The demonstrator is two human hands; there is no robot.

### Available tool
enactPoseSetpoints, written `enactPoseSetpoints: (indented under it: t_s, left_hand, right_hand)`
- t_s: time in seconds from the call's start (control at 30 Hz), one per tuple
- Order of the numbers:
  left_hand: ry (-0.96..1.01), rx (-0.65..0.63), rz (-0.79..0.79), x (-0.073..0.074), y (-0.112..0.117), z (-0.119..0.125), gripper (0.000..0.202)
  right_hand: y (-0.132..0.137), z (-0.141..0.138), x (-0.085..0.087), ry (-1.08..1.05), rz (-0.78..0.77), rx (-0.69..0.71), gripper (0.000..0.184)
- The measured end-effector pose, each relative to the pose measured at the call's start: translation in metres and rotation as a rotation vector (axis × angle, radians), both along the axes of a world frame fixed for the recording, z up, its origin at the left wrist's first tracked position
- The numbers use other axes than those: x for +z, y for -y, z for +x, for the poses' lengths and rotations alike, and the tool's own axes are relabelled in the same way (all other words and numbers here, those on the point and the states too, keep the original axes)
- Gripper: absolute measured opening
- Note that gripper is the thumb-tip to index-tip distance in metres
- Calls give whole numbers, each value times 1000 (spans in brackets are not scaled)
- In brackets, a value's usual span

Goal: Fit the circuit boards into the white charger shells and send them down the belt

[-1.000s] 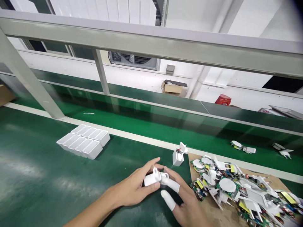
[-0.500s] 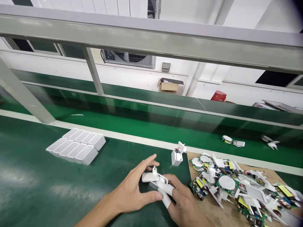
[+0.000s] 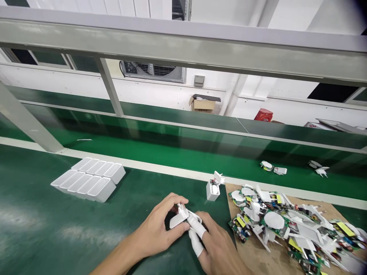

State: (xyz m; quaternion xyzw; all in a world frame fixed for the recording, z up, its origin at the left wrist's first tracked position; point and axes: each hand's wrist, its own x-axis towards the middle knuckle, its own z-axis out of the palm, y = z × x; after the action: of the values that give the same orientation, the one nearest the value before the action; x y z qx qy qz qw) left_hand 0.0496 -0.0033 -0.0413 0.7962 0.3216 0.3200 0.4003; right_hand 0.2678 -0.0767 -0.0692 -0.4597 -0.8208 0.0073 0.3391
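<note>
Both my hands meet low in the middle of the green table. My left hand (image 3: 155, 231) curls its fingers round a small white charger plug piece (image 3: 178, 218) with prongs pointing up. My right hand (image 3: 213, 244), with white finger cots on two fingers, grips the same piece from the right, fingers bent against it. An upright white charger shell (image 3: 213, 189) with its cap ajar stands just beyond them.
A block of several white empty shells (image 3: 88, 178) lies at the left. A brown board (image 3: 258, 248) at the right carries a heap of circuit boards and white plug parts (image 3: 283, 225). Loose parts (image 3: 272, 168) lie on the conveyor belt behind. A grey frame bar (image 3: 183, 42) runs overhead.
My hands have closed tighter around the white piece and tilted it; the left fingers, spread earlier, now curl over it. The view has drifted slightly left.
</note>
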Motion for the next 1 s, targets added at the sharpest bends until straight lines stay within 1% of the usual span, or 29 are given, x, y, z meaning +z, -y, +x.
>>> enactPoseSetpoints:
  t_s: [0.07,0.1,0.17,0.23,0.27,0.33,0.37,0.4,0.43,0.47,0.5,0.57,0.6,0.67,0.8,0.87,0.93,1.0]
  left_hand:
    - [4,-2,5,-2,0,0,41]
    - [7,-5,3,-3,-1,0,42]
    - [11,-10,-2,-4,-1,-1,46]
    - [-1,-8,-23,-4,-2,-2,50]
    - [-12,3,-43,-5,-2,-2,52]
    - [-7,34,-94,-6,-1,-2,60]
    - [17,42,-109,-7,1,-1,71]
    - [48,44,-107,-8,3,0,86]
    - [76,42,-82,-9,6,2,102]
    - [92,38,-39,-10,9,5,112]
    - [95,35,16,-11,14,7,115]
    - [81,45,132,-12,22,13,102]
    - [77,52,178,-12,25,16,94]
    - [82,67,239,-12,30,19,85]
    - [77,93,304,-9,30,20,75]
    - [65,83,348,-8,27,19,74]
    - [26,104,386,-8,23,16,75]
    - [-33,160,388,-11,19,13,76]
  right_hand:
    - [0,0,-2,-26,-44,11,40]
    - [1,1,-4,-85,-76,6,40]
    - [2,3,-6,-234,-127,-6,46]
    - [2,5,-8,-319,-161,17,52]
    - [2,5,-8,-337,-176,38,51]
    - [1,4,-6,-420,-231,79,41]
    - [0,2,-4,-529,-287,85,36]
    - [-1,0,-2,-682,-374,83,32]
    - [-2,-3,-1,-858,-481,80,33]
    - [-3,-5,0,-1033,-594,82,39]
    - [-3,-7,0,-1183,-697,91,45]
    - [-3,-11,0,-1362,-852,113,53]
    - [-3,-12,-1,-1401,-893,122,54]
    - [-2,-14,-1,-1417,-939,132,53]
    - [-2,-16,-2,-1404,-968,145,54]
    - [-2,-16,-2,-1353,-919,100,56]
    - [-2,-14,-3,-1214,-754,2,55]
    - [0,-12,-2,-998,-525,-62,46]
